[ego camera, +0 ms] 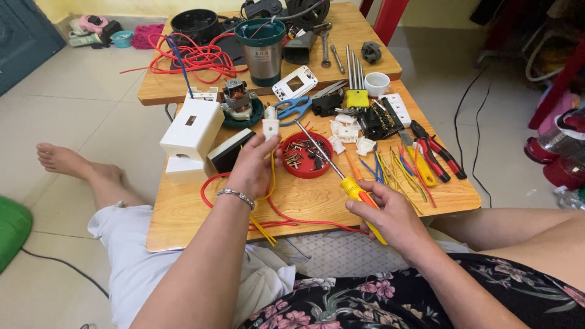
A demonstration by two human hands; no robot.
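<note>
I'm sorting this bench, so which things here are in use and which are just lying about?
In use:
left hand holding small white part with yellow wire
right hand holding screwdriver
red dish of screws

Lying about:
scissors
pliers
white box
steel cup
red cable

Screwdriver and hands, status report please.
Right hand grips yellow screwdriver, tip near white plug. Left hand holds plug. Red dish between.
</note>
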